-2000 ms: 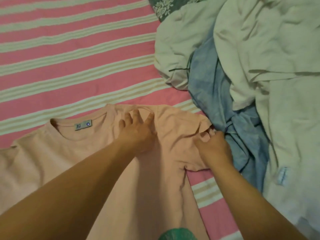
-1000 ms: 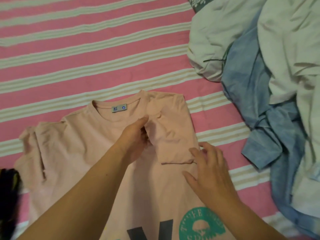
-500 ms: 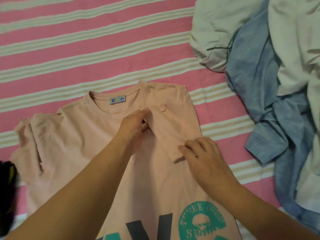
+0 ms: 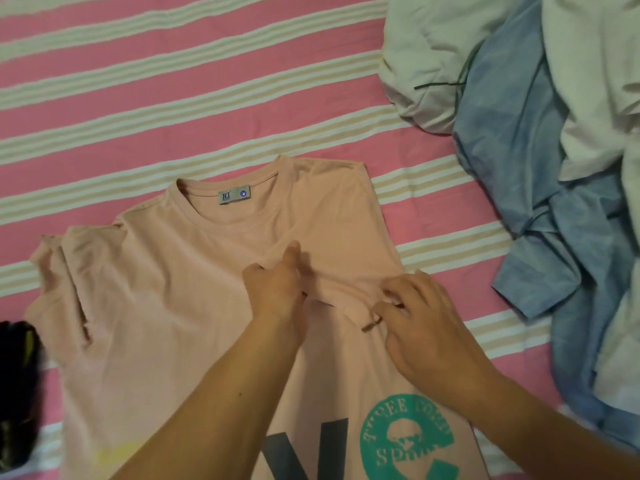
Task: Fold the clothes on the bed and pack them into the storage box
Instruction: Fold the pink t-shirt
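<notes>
A peach T-shirt [image 4: 166, 306] lies face up on the striped bed, collar label toward the far side, with a teal round print and dark letters near the bottom edge. Its right sleeve is folded inward over the chest. My left hand [image 4: 277, 289] pinches the folded sleeve's inner edge at mid-chest. My right hand [image 4: 419, 317] pinches the sleeve's hem just to the right. The shirt's left sleeve lies bunched at the far left. No storage box is in view.
A heap of unfolded clothes fills the right side: a white garment [image 4: 426, 57], a blue garment [image 4: 519, 168] and more white fabric [image 4: 595, 81]. A dark object [image 4: 17, 393] sits at the left edge. The pink-and-cream striped sheet [image 4: 173, 98] stretches beyond the shirt.
The right sleeve was pulled from beside the heap and folded inward across the chest. Both hands moved closer together onto its edge, and the view shifted down over the shirt.
</notes>
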Available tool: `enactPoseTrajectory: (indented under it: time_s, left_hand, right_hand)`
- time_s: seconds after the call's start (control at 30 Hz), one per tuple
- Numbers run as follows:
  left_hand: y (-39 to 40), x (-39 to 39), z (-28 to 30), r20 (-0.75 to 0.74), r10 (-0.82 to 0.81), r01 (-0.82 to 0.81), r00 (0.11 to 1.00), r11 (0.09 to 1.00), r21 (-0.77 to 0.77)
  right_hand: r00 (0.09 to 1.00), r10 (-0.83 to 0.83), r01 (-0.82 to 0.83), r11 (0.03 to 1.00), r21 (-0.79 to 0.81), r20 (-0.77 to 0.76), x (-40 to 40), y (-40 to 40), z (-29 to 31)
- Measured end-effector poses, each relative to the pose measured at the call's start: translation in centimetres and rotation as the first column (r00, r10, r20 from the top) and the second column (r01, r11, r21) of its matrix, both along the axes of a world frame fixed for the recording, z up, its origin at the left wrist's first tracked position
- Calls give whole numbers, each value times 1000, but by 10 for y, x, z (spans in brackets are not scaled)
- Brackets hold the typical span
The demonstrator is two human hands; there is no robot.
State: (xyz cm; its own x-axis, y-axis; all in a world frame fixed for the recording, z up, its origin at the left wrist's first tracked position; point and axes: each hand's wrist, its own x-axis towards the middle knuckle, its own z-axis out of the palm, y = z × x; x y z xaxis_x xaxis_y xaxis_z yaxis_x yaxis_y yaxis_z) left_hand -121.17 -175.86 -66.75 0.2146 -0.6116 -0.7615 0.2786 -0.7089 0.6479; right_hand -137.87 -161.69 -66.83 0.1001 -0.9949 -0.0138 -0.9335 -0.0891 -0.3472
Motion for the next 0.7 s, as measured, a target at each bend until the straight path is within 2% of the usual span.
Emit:
enactPoseTrajectory:
  time_s: [0.07,0.13,0.2,0.23,0.3,0.33,0.43,0.47,0.53,0.6,0.67,0.7]
  left_hand:
    - [5,-2,0,-73,145,-141,987,989,53]
    - [4,2,0,-168,213,-204,963,976,72]
    - [9,9,-1,-242,154,-142,958,988,66]
    - [14,12,-3,-291,104,-88,951,994,70]
    - [26,13,-4,-328,-15,52,945,993,104]
    - [30,12,-3,-307,-75,119,949,985,128]
    - [22,9,2,-218,-197,232,956,961,148]
    - [12,7,8,-171,-220,241,960,964,114]
    - [-7,9,26,34,-303,305,952,950,-62]
    - [-23,20,59,213,-389,435,896,863,-255]
    - [-34,47,94,328,-403,508,854,781,-364]
    - [-40,65,107,344,-380,500,859,768,-400]
  right_hand:
    - [972,-230,228,973,44,46,4,34,6]
    - [869,-490,481,870,105,76,5,85,4]
    - [704,-702,669,705,233,103,7,146,-1]
    - [621,-774,712,622,325,121,8,170,0]
    - [482,-864,725,487,487,146,20,210,17]
    - [445,-883,712,449,540,149,29,223,26]
    - [423,-898,692,405,597,119,49,242,36]
    - [422,-903,695,379,612,81,49,243,36]
    - [431,-902,713,355,605,22,56,251,42]
    - [519,-855,721,436,539,-4,77,263,63]
    - [674,-739,683,615,392,-16,106,266,92]
    - [754,-656,631,707,319,-38,125,266,108]
